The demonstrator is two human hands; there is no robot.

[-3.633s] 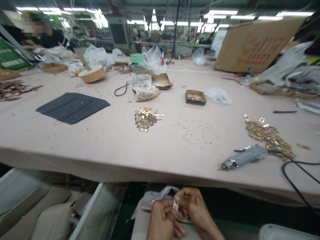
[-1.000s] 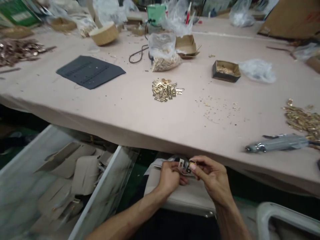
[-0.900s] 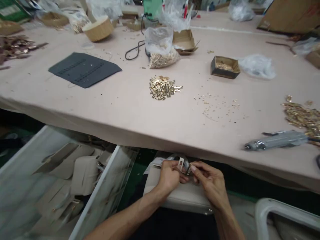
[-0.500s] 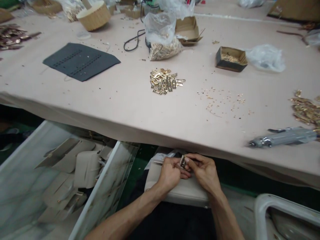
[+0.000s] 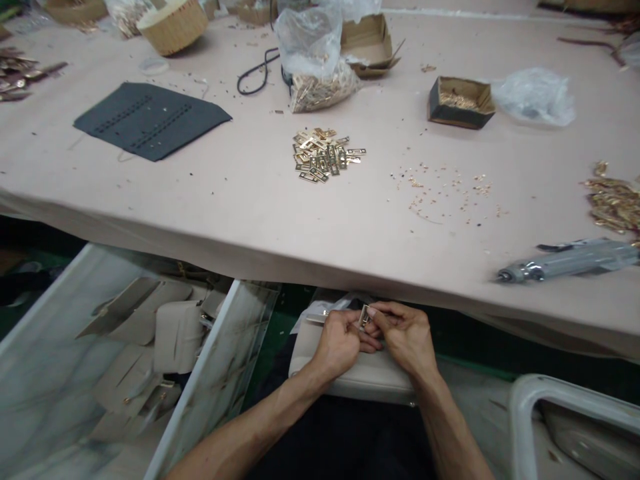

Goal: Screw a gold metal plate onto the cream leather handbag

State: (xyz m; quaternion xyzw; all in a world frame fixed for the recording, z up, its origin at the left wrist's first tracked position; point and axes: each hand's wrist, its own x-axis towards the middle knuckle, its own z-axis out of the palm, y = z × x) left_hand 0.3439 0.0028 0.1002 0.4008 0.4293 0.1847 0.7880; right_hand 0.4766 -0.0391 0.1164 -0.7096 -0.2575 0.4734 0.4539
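Both hands are down below the table edge, working close together over a pale cream bag that lies under them. The left hand is curled shut, fingers pinched on a small metal clasp, and the right hand meets it from the other side, its fingertips closed on the same clasp. The two hands touch at the fingers, with the clasp standing upright between them, right at the top end of the bag.

Just beyond the knuckles runs the front edge of the pink table. Straight ahead of the hands, well out on the table, there's a little heap of gold plates, and past that a clear bag of gold parts. Ahead and to the right lies a scatter of tiny gold bits, then a small dark box farther out. Off to the right of the right hand, up on the table, a grey power tool lies on its side, with another heap of gold pieces just behind it. Far ahead and to the left, a dark grey mat lies flat.

Left of the left hand, below table level, a clear bin holds more cream bag pieces.
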